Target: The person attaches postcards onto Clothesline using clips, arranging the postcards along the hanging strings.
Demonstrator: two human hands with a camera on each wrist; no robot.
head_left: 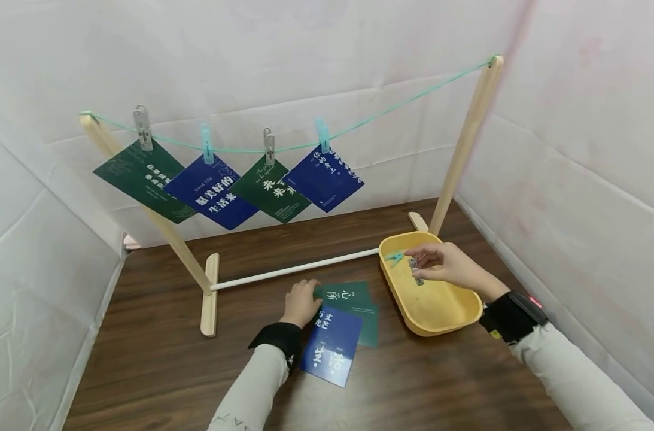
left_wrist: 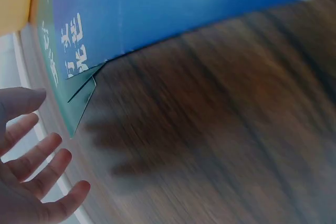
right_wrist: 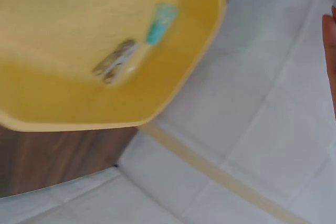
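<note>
1. Cards [head_left: 334, 335] in blue and green lie in a small overlapping pile on the dark wooden table [head_left: 143, 359]: a blue card on top, partly covering green cards [head_left: 348, 293].
2. Left hand [head_left: 301, 302] is at the pile's left edge, its fingers relaxed and apart in the left wrist view; the thumb is close to the green edge, and whether it touches I cannot tell.
3. Right hand [head_left: 442, 262] is over the yellow tray [head_left: 423, 311], thumb and fingers pinching a grey clip [head_left: 417, 279].
4. Inside the tray, near its far end, rests a teal clip [head_left: 395, 258]; the right wrist view, blurred, shows a second grey clip [right_wrist: 125, 52] just beside it.
5. Above the table, a teal cord [head_left: 402, 105] sags between a left post [head_left: 170, 239] and a right post [head_left: 467, 137], both wooden.
6. Four more cards hang from the cord by their corners, left to right: first green [head_left: 138, 179], then blue [head_left: 208, 191], green [head_left: 273, 206] and blue [head_left: 321, 188]. Their clips alternate grey and light blue.
7. White rod [head_left: 300, 268] runs low between the posts, behind the pile; the tray is near the right post's foot.
</note>
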